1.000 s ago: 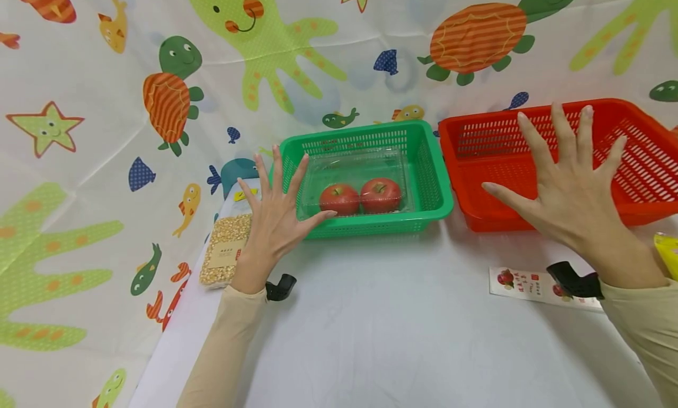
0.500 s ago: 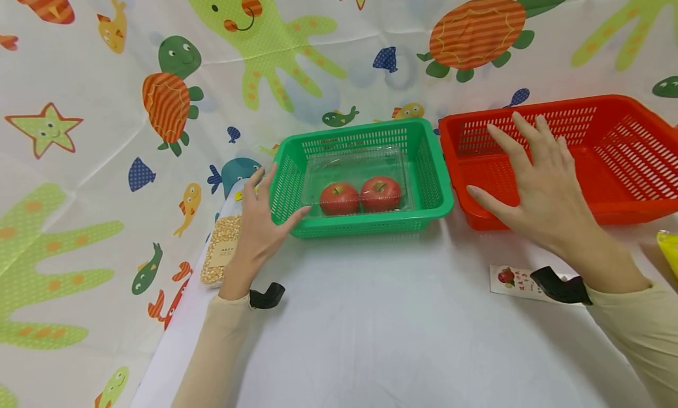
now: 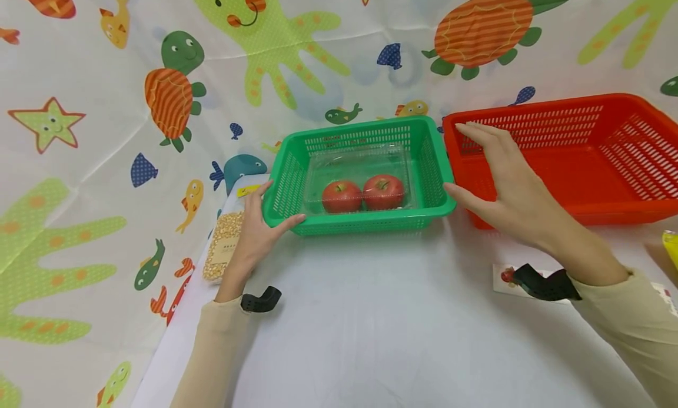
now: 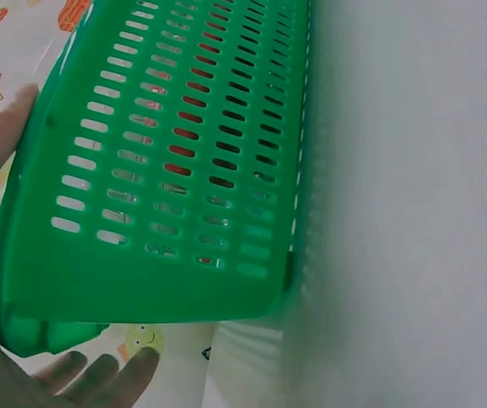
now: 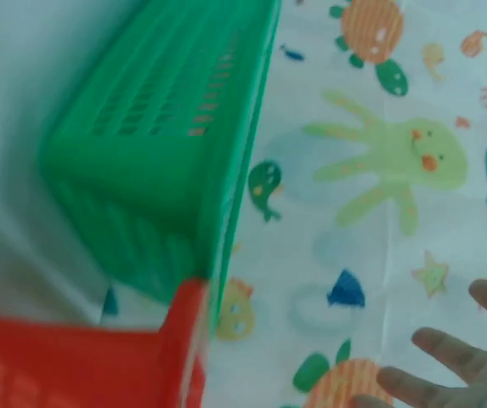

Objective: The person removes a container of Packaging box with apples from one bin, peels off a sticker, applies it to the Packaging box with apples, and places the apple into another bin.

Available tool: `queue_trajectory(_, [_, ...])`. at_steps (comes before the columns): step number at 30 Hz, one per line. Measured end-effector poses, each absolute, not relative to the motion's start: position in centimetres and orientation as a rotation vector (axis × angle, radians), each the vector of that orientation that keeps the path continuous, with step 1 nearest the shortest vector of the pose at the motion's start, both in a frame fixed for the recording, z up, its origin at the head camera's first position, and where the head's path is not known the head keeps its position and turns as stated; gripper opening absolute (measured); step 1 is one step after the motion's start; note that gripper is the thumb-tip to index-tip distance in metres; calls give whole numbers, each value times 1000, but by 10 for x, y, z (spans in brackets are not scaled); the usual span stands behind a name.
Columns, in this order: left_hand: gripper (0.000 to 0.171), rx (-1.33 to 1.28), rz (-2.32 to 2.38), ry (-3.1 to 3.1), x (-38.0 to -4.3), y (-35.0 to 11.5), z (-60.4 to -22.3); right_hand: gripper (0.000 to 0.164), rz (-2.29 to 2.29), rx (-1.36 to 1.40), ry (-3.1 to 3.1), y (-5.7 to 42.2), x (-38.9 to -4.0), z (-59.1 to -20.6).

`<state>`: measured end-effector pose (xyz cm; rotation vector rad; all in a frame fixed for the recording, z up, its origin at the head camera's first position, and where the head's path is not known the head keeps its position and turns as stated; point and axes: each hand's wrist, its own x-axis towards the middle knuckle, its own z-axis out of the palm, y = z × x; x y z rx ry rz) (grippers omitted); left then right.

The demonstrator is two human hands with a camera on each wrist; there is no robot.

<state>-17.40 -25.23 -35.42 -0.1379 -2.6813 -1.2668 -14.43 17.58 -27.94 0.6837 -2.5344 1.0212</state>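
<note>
In the head view a green basket [image 3: 365,221] holds a clear plastic box [image 3: 360,161] with two red apples [image 3: 341,196]. My left hand [image 3: 256,234] is at its front left corner, thumb lying along the front rim and fingers beside the left end. The left wrist view shows a gap between those fingers [image 4: 141,367] and the end wall. My right hand [image 3: 521,199] hovers in front of the red basket [image 3: 582,211], fingers extended. Its thumb tip appears close to the green basket's right front corner; contact cannot be made out.
A pack of yellow kernels [image 3: 222,249] lies left of the green basket, partly behind my left hand. A printed paper strip [image 3: 503,281] lies under my right wrist. Yellow packaging [image 3: 671,249] shows at the right edge. A patterned cloth [image 3: 318,55] hangs behind the baskets.
Both hands, spread wide a second ago, have lowered. The left has come to the green basket's corner; the right has moved left toward that basket, its fingers drawing together.
</note>
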Motion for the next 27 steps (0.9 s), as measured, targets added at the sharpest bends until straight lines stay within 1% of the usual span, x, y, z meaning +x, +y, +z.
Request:
queue_trajectory(6, [98, -75, -1495, -2701, -172, -257, -354, 81, 1274, 718, -2620, 160, -156, -268])
queue_trajectory(14, [101, -7, -1589, -2727, -171, -257, -351, 73, 1643, 656, -2740, 144, -184, -269])
queue_trajectory(27, [102, -8, -1621, -2739, -175, -259, -352, 82, 2022, 491, -2924, 124, -219, -264])
